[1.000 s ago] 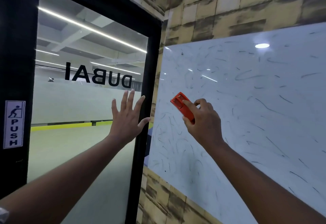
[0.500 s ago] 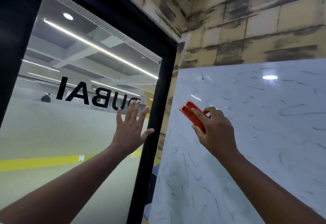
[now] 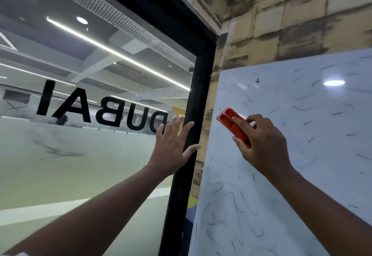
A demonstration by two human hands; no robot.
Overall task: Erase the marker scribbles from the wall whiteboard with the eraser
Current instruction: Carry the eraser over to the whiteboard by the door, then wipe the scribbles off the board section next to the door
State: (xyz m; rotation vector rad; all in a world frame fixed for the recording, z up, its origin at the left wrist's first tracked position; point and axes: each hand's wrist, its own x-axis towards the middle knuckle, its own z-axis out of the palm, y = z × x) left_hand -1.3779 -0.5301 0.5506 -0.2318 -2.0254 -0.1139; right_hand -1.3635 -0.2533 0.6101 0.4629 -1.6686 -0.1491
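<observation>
Mirrored "DUBAI" lettering (image 3: 100,112) on glass door (image 3: 80,155); whiteboard (image 3: 302,134) marks prob. illegible scribbles.

Both arms reach forward and up, bare from the forearm. The left hand (image 3: 172,145) is spread flat, fingers straight and pointing upward, thumb splayed to the right. The right hand (image 3: 261,145) is curled, back toward us, fingers and thumb pinching a red eraser (image 3: 231,123), wrist straight.
</observation>
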